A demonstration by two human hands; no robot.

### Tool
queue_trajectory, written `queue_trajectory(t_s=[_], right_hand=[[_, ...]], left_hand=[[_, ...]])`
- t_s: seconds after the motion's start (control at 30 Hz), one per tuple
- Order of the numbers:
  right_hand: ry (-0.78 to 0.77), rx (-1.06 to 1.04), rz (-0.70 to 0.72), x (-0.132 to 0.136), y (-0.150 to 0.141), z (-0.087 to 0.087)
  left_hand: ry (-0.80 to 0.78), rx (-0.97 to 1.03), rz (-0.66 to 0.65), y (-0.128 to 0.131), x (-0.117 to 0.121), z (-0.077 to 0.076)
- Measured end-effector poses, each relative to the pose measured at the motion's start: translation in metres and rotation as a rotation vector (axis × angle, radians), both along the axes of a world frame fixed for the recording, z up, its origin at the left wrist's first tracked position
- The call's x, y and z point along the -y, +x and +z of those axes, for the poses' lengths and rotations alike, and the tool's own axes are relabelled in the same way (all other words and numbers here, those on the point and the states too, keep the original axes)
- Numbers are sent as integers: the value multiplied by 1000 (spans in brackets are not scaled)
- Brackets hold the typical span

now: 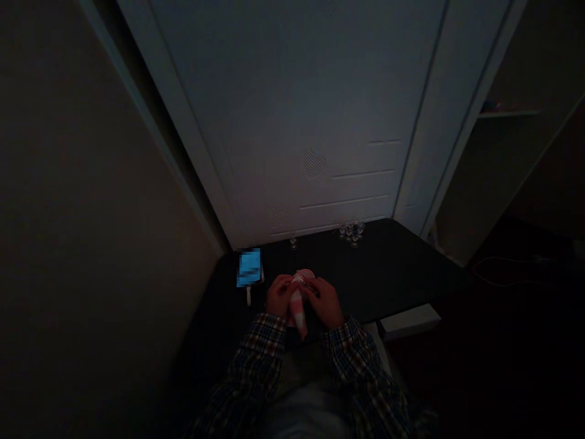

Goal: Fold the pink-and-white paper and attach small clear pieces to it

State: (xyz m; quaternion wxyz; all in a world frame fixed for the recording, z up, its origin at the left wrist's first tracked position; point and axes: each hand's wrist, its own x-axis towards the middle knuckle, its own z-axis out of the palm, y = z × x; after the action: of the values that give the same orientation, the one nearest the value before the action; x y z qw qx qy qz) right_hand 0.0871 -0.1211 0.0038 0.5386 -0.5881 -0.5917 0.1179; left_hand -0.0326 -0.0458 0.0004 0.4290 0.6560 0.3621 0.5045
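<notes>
A pink and white cloth is bunched between my two hands near the front of the black table, its lower end hanging toward me. My left hand grips it from the left with bent fingers. From the other side my right hand pinches it, fingertips close to those of the left. Something shiny shows at the top of the cloth, but dim light and the fingers keep me from making it out. Beyond my hands stands one small stemmed glass. Several similar glasses cluster at the back edge.
A phone with a lit, blurred screen stands at the table's left, with a white handle or cable below it. A pale panel with heart patterns rises behind the table. A white box lies below the right front edge.
</notes>
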Motion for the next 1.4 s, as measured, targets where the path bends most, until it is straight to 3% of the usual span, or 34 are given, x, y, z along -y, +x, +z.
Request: queue_trajectory(t_s=[0.63,1.0,1.27,1.4], right_hand=[[-14,-41,-104,-1,1,-5],[-29,-27,-48,-4,-1,-8],[-46,-13,-75,-4,-1,-8],[-57,21,-61,-1,-1,-4]], left_hand=[[-29,56,-19,0,5,3],[-202,220,16,1,2,-3],[-199,217,-79,1,2,-3],[-152,99,-131,0,1,-4]])
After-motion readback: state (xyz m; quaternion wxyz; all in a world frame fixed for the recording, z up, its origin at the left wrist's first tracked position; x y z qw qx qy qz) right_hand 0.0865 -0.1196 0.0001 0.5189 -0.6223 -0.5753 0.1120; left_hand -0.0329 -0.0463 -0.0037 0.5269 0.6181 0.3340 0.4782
